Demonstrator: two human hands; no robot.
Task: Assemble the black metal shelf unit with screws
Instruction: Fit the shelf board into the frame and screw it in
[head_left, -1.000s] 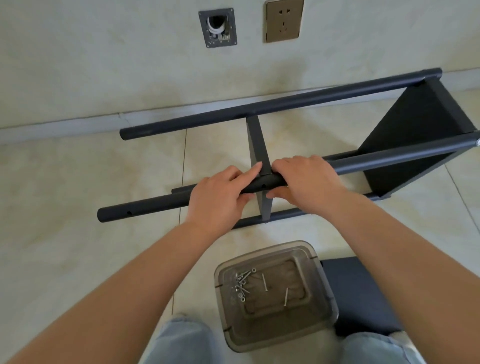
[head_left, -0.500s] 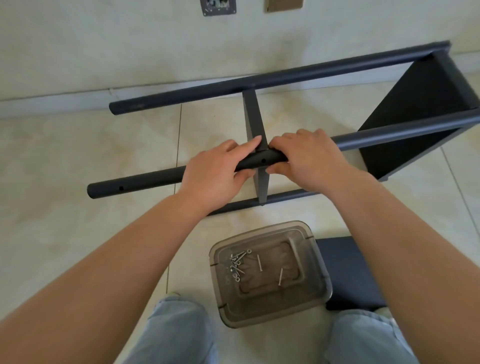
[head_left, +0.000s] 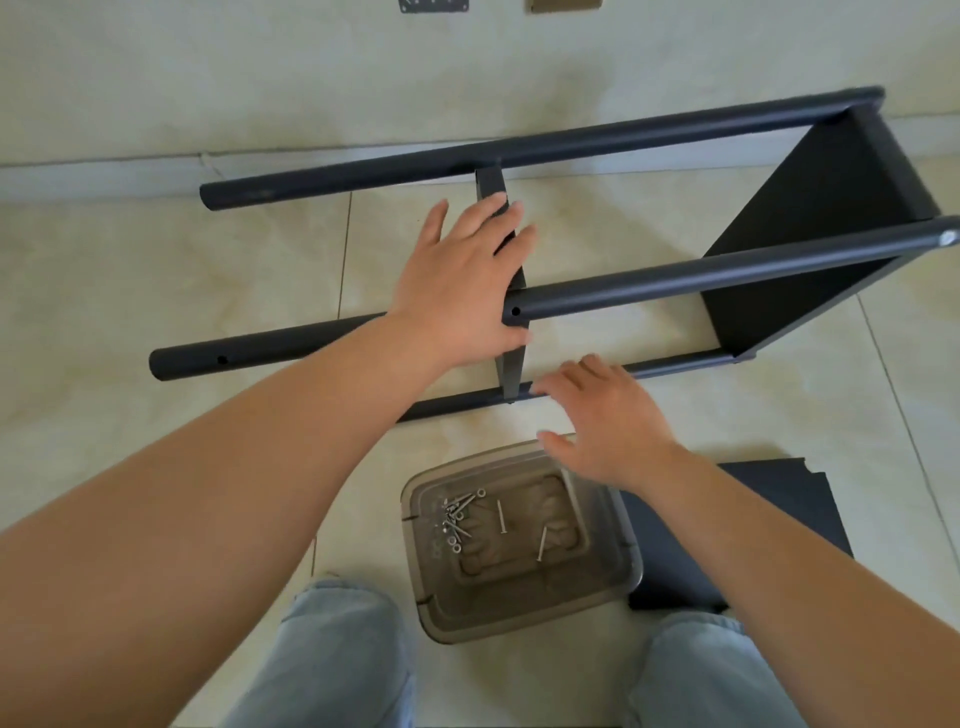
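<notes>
From your head camera, the black shelf frame (head_left: 675, 280) lies on its side on the tiled floor (head_left: 130, 291), close to the wall (head_left: 311, 78), with one shelf panel (head_left: 810, 228) already fixed between the tubes at its right end. Your left hand (head_left: 457, 280) lies flat and spread, fingers straight, over the near upper tube (head_left: 727, 270) and the narrow shelf edge (head_left: 491, 189) crossing it; it presses rather than grips. A screw hole shows in the tube just right of that hand. Your right hand (head_left: 608, 421) hovers with loosely straightened fingers above the low tube (head_left: 675, 364), holding nothing. Between your knees sits a clear plastic tub (head_left: 519, 618) with loose screws (head_left: 460, 514) inside. A flat black panel (head_left: 753, 499) lies on the floor beside the tub, under your right forearm.
</notes>
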